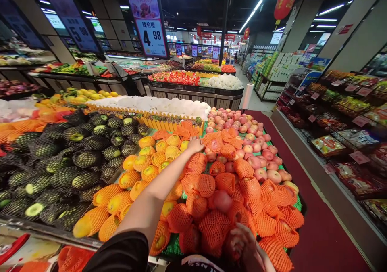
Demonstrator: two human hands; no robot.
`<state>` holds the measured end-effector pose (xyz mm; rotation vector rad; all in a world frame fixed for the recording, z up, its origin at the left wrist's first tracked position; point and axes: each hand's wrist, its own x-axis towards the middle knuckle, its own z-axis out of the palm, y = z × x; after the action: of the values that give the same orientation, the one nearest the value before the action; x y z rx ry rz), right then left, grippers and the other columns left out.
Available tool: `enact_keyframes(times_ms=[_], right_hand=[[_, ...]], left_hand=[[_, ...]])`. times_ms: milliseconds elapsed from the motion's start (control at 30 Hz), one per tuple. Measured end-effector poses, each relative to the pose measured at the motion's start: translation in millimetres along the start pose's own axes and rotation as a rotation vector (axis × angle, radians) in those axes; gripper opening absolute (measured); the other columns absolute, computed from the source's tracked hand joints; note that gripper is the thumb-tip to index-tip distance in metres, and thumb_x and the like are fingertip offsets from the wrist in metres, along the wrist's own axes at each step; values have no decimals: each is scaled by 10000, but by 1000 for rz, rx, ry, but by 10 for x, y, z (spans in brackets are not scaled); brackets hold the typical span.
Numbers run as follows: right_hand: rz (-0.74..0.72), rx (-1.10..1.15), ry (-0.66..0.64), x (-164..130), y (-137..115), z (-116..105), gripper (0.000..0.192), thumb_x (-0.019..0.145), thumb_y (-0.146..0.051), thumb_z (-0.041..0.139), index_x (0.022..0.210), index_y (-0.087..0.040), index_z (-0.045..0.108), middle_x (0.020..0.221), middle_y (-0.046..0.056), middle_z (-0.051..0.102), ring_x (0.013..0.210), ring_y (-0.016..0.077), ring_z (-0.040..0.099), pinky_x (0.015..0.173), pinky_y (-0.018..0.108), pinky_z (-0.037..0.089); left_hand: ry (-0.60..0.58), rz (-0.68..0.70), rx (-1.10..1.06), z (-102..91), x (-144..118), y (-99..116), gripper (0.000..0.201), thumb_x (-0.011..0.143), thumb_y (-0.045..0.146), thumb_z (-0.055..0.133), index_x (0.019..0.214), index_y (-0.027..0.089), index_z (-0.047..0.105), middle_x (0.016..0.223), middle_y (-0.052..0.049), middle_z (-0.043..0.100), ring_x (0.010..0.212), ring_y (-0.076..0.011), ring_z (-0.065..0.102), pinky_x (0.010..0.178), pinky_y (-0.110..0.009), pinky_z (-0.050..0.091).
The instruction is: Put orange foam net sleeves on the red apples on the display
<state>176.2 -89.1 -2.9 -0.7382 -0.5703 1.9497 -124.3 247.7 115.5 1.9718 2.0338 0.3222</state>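
My left arm stretches far over the fruit, and my left hand (196, 145) looks closed at the edge of a heap of loose orange foam nets (222, 139). Whatever its fingers hold, if anything, is hidden. Close to my body, my right hand (243, 241) has its fingers curled beside apples in orange foam nets (214, 227). What lies in those fingers is too dark and covered to make out. Between my hands, a bare reddish apple (223, 201) rests among the netted apples. Left of my forearm are yellow-orange fruits in foam nets (150, 173).
Dark-netted green melons (87, 159) fill the left of the stand. Bare pink apples (256, 145) lie at the right rear, beyond them a white roll (248, 96). A low yellow fence (163, 122) divides the display. Packaged-goods shelves (341, 114) line the right side.
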Motion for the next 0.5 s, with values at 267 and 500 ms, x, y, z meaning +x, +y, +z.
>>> enact_keyframes(times_ms=[267,500], right_hand=[[-65,38,-3,116,-6,35,598,742,-644,791,1222,-291,744,1163,110,738,926,243,696,853,386,516],[-75,38,-46,222,1,253,554,747,-612,800,1179,-270,746,1112,93,765,870,209,713,775,320,504]], left_hand=[[-46,-11,101,-26,282,-111,278,872,395,693,952,130,727,1193,-147,707,1207,-315,611,1027,-449,456],[405,100,-101,-326,-798,-40,289,942,366,542,929,156,741,1181,-156,689,1194,-333,590,1077,-480,419]])
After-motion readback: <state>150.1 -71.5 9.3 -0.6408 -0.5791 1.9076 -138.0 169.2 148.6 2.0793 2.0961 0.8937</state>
